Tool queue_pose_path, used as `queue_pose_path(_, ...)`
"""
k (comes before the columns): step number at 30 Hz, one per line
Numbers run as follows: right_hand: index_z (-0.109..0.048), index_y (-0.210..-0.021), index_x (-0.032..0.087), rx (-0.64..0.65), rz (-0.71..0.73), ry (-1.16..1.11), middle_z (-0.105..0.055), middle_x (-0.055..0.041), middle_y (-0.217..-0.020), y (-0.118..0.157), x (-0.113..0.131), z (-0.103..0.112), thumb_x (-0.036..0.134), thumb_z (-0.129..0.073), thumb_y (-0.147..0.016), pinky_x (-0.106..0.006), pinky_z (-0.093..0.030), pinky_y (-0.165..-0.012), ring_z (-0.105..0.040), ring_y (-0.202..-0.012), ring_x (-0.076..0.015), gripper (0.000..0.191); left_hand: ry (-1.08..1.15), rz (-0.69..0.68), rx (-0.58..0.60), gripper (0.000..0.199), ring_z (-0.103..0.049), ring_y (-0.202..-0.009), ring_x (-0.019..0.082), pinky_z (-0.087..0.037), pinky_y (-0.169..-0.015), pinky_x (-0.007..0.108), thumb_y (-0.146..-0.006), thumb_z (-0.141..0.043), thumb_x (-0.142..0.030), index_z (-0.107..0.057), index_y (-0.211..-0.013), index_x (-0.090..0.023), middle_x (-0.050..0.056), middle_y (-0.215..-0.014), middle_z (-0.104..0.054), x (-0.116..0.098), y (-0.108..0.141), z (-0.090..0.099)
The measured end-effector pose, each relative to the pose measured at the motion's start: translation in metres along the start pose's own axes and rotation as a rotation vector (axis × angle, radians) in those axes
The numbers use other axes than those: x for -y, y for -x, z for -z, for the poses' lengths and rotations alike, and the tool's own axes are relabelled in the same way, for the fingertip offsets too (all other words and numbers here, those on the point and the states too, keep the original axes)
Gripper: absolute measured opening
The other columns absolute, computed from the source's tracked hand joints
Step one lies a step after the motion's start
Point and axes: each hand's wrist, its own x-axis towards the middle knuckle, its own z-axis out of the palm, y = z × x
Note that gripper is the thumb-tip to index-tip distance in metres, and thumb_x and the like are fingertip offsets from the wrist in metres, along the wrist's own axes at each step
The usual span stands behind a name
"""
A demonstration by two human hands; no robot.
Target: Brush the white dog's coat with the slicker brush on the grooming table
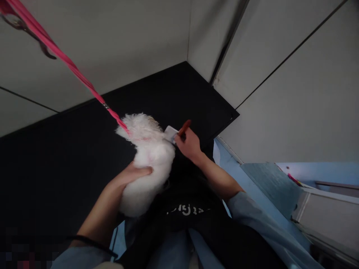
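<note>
A fluffy white dog point(154, 155) is on the black table point(182, 89), close against my dark apron point(190, 186). My left hand point(137, 172) holds the dog's body, its thumb lying across the white coat and its other fingers hidden. In my right hand point(191, 145) is a slicker brush point(171, 133) with a pale head and a reddish-brown handle. The brush head is at the dog's upper body, on the side nearest my right hand; its bristles cannot be made out. A pink grooming loop point(81, 80) runs from the upper left down to the dog's neck.
A dark metal hook point(46, 52) shows beside the pink strap at the upper left. Pale wall panels point(134, 41) border the table's far side. To the right are a blue-green surface point(275, 186) and a whitish cabinet-like unit point(331, 220).
</note>
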Motion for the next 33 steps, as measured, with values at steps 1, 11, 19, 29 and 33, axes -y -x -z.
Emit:
queue_pose_path(1, -0.057, -0.089, 0.021, 0.051, 0.054, -0.008, -0.067, -0.0029, -0.09, 0.0, -0.001, -0.001, 0.032, -0.062, -0.087, -0.029, -0.047, -0.074, -0.065, -0.083, -0.0181, 0.012, 0.013, 0.016, 0.042, 0.067, -0.069, -0.078, 0.029, -0.058, -0.068, 0.036, -0.045, -0.08, -0.042, -0.064, -0.105, -0.016, 0.007, -0.084, -0.073, 0.001, -0.001, 0.0)
queue_pose_path(11, -0.055, -0.084, 0.022, 0.209, 0.099, -0.056, -0.066, -0.0003, -0.082, -0.004, -0.002, -0.006, 0.033, -0.066, -0.083, -0.028, -0.046, -0.07, -0.063, -0.075, -0.0168, 0.016, 0.055, 0.043, 0.025, 0.069, -0.07, -0.073, 0.028, -0.058, -0.065, 0.034, -0.048, -0.077, -0.035, -0.064, -0.112, -0.013, 0.003, -0.078, -0.072, 0.002, 0.002, 0.0)
queue_pose_path(19, -0.058, -0.087, 0.021, 0.117, 0.039, -0.236, -0.067, 0.0, -0.084, -0.014, -0.014, -0.005, 0.032, -0.063, -0.082, -0.027, -0.049, -0.076, -0.064, -0.079, -0.0158, 0.013, -0.398, -0.466, -0.413, 0.095, -0.045, -0.14, 0.042, -0.04, -0.115, 0.054, -0.059, -0.073, -0.043, -0.048, -0.145, -0.01, 0.02, -0.146, -0.052, 0.005, 0.01, -0.006)
queue_pose_path(29, -0.058, -0.087, 0.021, 0.065, -0.042, -0.311, -0.068, 0.0, -0.084, -0.024, -0.02, -0.017, 0.03, -0.064, -0.081, -0.028, -0.05, -0.076, -0.065, -0.079, -0.0158, 0.013, -0.831, -0.972, -0.433, 0.032, -0.074, -0.082, 0.019, -0.055, -0.069, 0.025, -0.099, -0.048, -0.033, -0.077, -0.109, -0.02, 0.006, -0.091, -0.077, 0.036, 0.007, -0.021)
queue_pose_path(33, -0.059, -0.094, 0.021, -0.004, 0.031, -0.225, -0.069, -0.0011, -0.086, -0.012, -0.009, -0.012, 0.035, -0.061, -0.086, -0.028, -0.05, -0.074, -0.064, -0.077, -0.016, 0.016, -0.845, -1.152, -0.515, 0.028, -0.074, -0.076, 0.016, -0.055, -0.068, 0.023, -0.099, -0.051, -0.026, -0.078, -0.102, -0.02, 0.003, -0.085, -0.078, 0.047, 0.011, -0.017)
